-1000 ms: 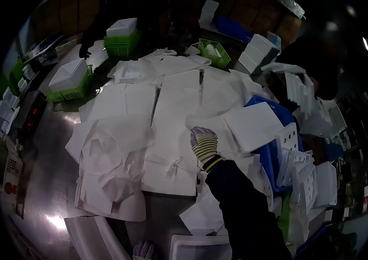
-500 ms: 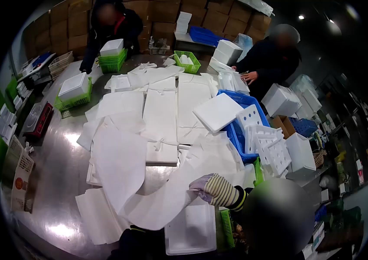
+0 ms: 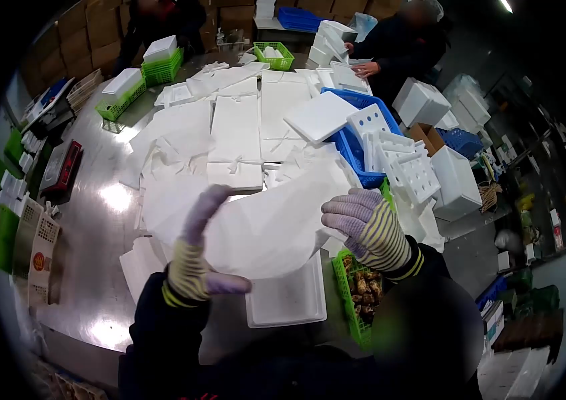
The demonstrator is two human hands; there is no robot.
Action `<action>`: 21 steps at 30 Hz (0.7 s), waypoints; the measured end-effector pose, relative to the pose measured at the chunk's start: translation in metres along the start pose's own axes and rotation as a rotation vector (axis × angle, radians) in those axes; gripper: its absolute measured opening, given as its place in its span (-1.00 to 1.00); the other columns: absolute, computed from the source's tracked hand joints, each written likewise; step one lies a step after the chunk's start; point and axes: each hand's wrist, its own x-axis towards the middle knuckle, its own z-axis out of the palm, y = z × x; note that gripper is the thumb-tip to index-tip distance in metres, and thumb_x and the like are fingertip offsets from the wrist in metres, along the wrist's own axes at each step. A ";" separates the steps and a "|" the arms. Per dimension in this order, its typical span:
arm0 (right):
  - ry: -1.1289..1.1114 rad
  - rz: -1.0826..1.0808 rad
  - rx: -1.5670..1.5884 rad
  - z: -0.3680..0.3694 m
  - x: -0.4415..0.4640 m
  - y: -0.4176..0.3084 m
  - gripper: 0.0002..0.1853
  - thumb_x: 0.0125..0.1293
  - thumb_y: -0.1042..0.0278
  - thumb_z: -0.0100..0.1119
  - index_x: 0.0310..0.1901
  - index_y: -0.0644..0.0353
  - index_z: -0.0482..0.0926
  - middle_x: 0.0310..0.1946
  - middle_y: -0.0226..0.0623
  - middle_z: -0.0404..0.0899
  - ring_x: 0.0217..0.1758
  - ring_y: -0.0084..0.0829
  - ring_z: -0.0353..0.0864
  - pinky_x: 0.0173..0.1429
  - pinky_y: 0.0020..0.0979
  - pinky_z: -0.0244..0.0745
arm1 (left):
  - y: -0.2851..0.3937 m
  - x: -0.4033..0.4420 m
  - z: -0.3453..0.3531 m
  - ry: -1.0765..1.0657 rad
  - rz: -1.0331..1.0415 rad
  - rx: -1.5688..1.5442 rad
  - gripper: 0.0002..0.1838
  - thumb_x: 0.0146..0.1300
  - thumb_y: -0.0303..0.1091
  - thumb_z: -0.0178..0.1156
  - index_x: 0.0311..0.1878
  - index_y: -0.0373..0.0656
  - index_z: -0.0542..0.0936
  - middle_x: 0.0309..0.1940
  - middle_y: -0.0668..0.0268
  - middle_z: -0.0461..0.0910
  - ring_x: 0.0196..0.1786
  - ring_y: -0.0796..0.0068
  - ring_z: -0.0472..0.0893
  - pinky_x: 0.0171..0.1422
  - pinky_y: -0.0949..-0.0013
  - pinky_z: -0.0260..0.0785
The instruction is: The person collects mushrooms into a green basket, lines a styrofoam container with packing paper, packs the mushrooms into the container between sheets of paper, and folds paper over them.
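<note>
Left of the white tray [image 3: 287,308], a folded stack of white sheets [image 3: 141,263] lies on the metal table [image 3: 96,233]. Next comes the left hand [image 3: 195,235], gloved, raised to the left of the tray; its fingers and thumb are spread wide in a C, with nothing gripped between them. The gap faces right, toward the loose white sheet [image 3: 266,240], whose left part passes behind the hand; whether any of the glove brushes the paper cannot be told from this view.

The loose white sheet lies between the two hands, across the far part of the tray, hiding its far rim and leaving the near part of its floor bare. Its long axis appears to run crosswise, from the left hand's side up toward the right hand [image 3: 367,223] — a slant, not square to the tray. The paper looks thin, limp and matt white, with a curved near edge above the tray. On its far side it blends into other white paper, so its limit there is unclear.

The right hand, off the tray's far right corner, is the nearer one: its fingers lie together over the sheet's right edge with the thumb below — seemingly pinching it, though the contact is partly hidden. Just right of the tray stands a green basket [image 3: 356,333] of brown pieces [image 3: 365,287].
</note>
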 end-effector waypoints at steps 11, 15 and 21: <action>0.159 0.255 -0.135 -0.022 -0.092 0.020 -0.85 0.00 0.52 0.16 -0.32 0.18 0.56 -0.29 -0.29 0.59 -0.15 -0.26 0.55 -0.04 -0.29 0.43 | -0.115 -0.106 0.051 -1.075 -0.578 1.124 -0.80 -0.01 -0.07 0.13 -0.33 0.16 0.61 -0.37 0.36 0.58 -0.14 0.29 0.54 0.07 0.11 0.25; 0.061 0.422 -0.213 0.018 -0.188 0.043 -0.81 0.00 0.49 0.16 -0.28 0.09 0.56 -0.22 -0.40 0.59 -0.07 -0.27 0.51 0.02 -0.27 0.41 | -0.122 -0.160 0.012 -0.767 -0.611 1.354 -0.75 -0.06 -0.06 0.17 -0.31 0.09 0.58 -0.25 0.32 0.52 -0.08 0.26 0.49 -0.03 0.07 0.27; -0.016 0.734 -0.105 0.075 -0.311 0.059 -0.85 0.07 0.37 0.16 -0.27 0.05 0.56 -0.19 -0.36 0.58 -0.06 -0.24 0.50 0.04 -0.26 0.39 | -0.083 -0.180 0.006 -0.599 -0.766 1.436 -0.72 -0.03 -0.12 0.18 -0.26 -0.03 0.54 -0.28 0.29 0.47 -0.14 0.26 0.48 -0.08 0.12 0.32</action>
